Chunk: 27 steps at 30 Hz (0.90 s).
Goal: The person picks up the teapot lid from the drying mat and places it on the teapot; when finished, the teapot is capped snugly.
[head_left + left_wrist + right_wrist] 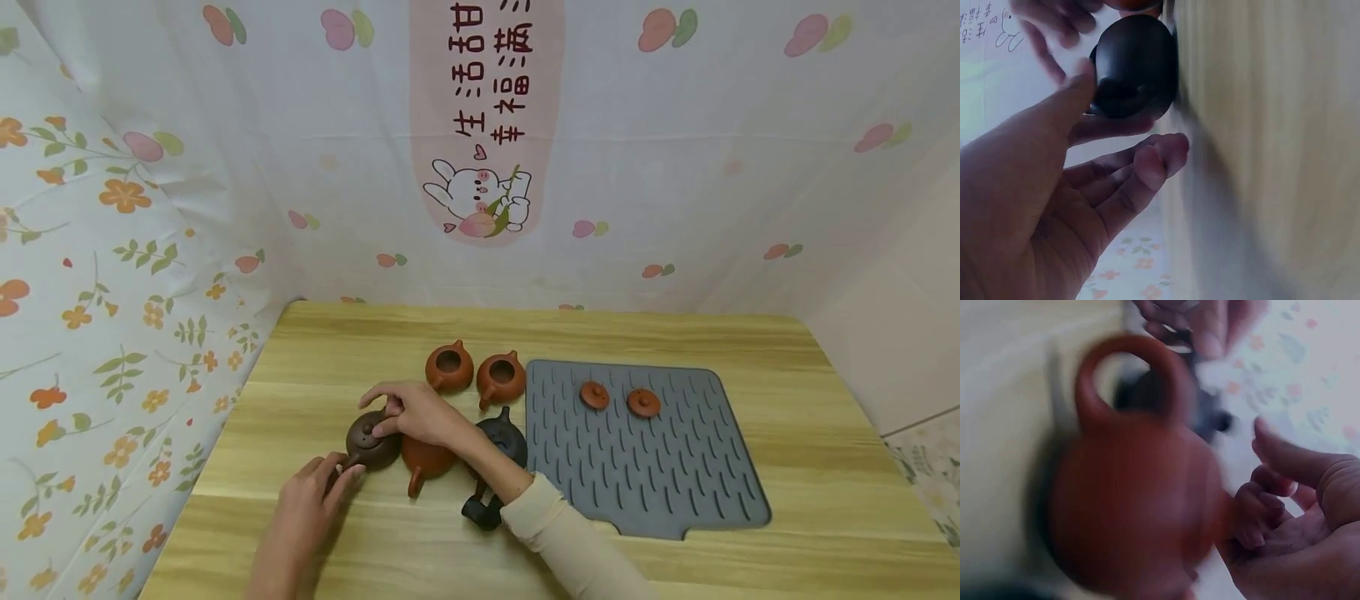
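At the far left of the wooden table (810, 467), the person's left hand (303, 510) pinches the handle of a dark brown teapot (377, 457) between thumb and fingers. The brown teapot stands upright at the left end of the group, its lid (367, 427) seated on top, a small round knob in the middle. Just right of it, the right hand (418, 410) reaches across with thumb and fingers apart, close to that knob; in the right wrist view a gap separates thumb and knob, so nothing is clamped there. Beneath this hand is a red-brown clay teapot (424, 460); its top is covered, so whether it has a lid cannot be told. Farther back, 2 smaller red teapots stand near each other, a left pot (454, 381) and a right pot (504, 389), both with round openings bare. In front of them is a black teapot (512, 442), partly behind the right forearm. At right, a grey ridged mat (622, 467) holds 2 red lids, a left lid (595, 395) and a right lid (643, 403). By appearances, 2 pots are uncovered with 2 lids set aside, that much seemingly done; the brown teapot's lid looks not yet lifted, and the work seems partway through.
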Motion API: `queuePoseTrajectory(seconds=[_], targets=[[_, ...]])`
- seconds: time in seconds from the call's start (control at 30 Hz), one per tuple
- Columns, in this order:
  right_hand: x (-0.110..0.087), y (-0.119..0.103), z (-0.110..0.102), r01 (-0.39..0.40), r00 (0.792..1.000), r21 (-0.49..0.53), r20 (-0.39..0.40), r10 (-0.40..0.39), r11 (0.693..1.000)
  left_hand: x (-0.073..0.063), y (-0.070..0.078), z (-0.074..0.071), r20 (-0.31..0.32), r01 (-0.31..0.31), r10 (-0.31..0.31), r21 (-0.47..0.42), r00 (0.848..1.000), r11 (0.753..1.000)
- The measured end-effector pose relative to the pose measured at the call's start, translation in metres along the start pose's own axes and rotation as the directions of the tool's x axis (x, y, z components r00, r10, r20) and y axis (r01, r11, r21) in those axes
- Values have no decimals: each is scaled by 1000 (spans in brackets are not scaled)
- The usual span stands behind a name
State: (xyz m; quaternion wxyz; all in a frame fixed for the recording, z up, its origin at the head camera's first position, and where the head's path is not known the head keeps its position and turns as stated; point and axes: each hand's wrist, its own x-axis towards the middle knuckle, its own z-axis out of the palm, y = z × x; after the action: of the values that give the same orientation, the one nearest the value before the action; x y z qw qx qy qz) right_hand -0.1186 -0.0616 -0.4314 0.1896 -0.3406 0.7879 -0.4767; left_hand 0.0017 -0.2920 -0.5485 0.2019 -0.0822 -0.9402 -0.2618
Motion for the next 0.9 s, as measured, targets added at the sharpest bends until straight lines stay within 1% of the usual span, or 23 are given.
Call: queuePoseTrajectory(seconds=[0.03, 0.1, 0.17, 0.2, 0.23, 0.27, 0.3, 0.4, 0.43, 0.47, 0.53, 0.6, 0.7, 0.8, 0.9], targets=[[-5, 0, -10, 17, 1000, -2, -17, -17, 1000, 5, 6, -6, -2, 8, -8, -9, 1000, 1000], [-22, 2, -34, 34, 996, -24, -77, -36, 999, 19, 23, -18, -12, 17, -17, -31, 1000, 999], [-48, 8, -61, 16, 986, -55, -163, -25, 998, 36, 45, -30, -38, 0, -2, -51, 999, 999], [-63, 14, -74, -13, 977, -72, -212, -3, 997, 46, 57, -35, -48, -13, 10, -55, 999, 998], [-80, 21, -87, -45, 964, -97, -266, 18, 994, 55, 70, -39, -52, -22, 20, -41, 998, 999], [-96, 28, -99, -81, 946, -119, -321, 39, 990, 63, 79, -40, -57, -34, 31, -42, 998, 999], [-112, 36, -110, -125, 924, -138, -377, 65, 983, 71, 86, -40, -59, -47, 44, -47, 997, 998], [-154, 60, -135, -260, 844, -178, -520, 134, 949, 90, 100, -32, -33, -61, 59, -57, 998, 997], [-166, 67, -140, -292, 820, -183, -553, 147, 939, 95, 103, -28, -16, -60, 59, -61, 998, 996], [-176, 72, -144, -318, 801, -178, -576, 164, 931, 100, 105, -23, -4, -66, 66, -62, 998, 996], [-191, 82, -149, -352, 772, -179, -610, 178, 919, 109, 109, -15, 35, -63, 65, -56, 997, 996], [-200, 88, -150, -366, 758, -175, -625, 184, 914, 117, 112, -7, 74, -69, 72, -42, 995, 997], [-204, 94, -148, -380, 749, -198, -639, 174, 904, 127, 116, 2, 139, -65, 67, -20, 988, 998], [-204, 97, -145, -398, 748, -203, -636, 189, 895, 134, 116, 14, 195, -67, 66, 0, 979, 998], [-199, 101, -144, -420, 751, -191, -622, 221, 887, 136, 117, 23, 233, -61, 58, 7, 971, 998]])
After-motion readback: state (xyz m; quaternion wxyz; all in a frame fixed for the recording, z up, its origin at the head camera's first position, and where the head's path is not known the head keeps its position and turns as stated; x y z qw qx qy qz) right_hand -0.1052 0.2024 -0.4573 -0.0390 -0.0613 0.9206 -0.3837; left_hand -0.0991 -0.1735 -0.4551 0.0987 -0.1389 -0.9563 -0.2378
